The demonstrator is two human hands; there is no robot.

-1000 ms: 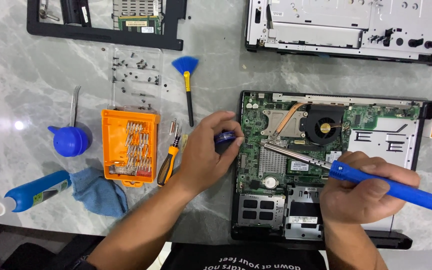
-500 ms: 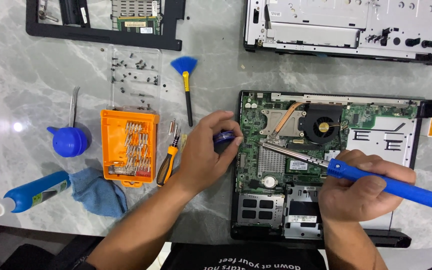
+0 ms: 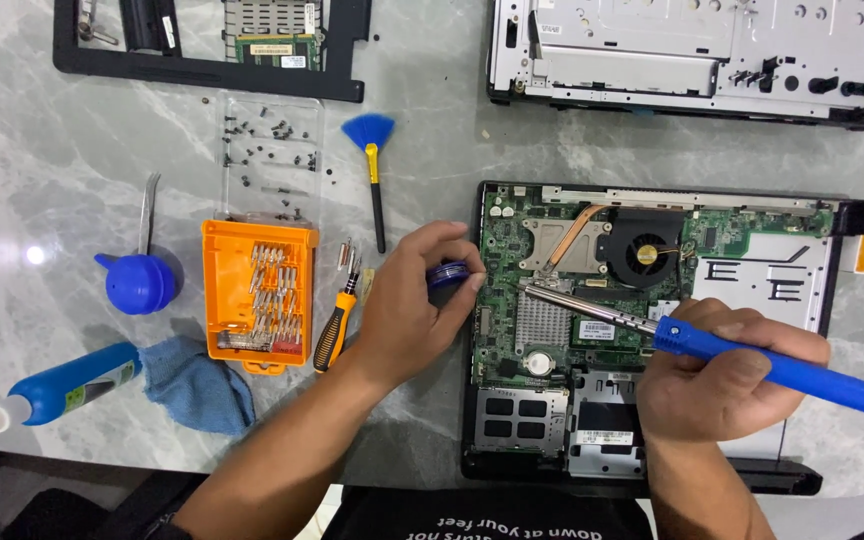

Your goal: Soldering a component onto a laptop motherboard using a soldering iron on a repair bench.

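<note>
An opened laptop base (image 3: 652,330) with exposed green board lies at centre right of the frame on the marbled counter (image 3: 42,130); compared with a second earlier, almost nothing has shifted, so the work is judged held at the same spot. The blue-handled soldering iron (image 3: 752,360) is grasped by the right hand (image 3: 722,375), fingers clenched round the handle, tip resting on the board, while a small blue round tin (image 3: 447,273) is pinched at the board's left edge by the left hand (image 3: 407,310). Listed left of centre: orange bit case (image 3: 257,290), screwdriver (image 3: 335,325), blue brush (image 3: 372,170), loose screws (image 3: 272,155), blue blower bulb (image 3: 137,280), blue cloth (image 3: 197,385), blue bottle (image 3: 62,385); nothing is seen blocking the board.
</note>
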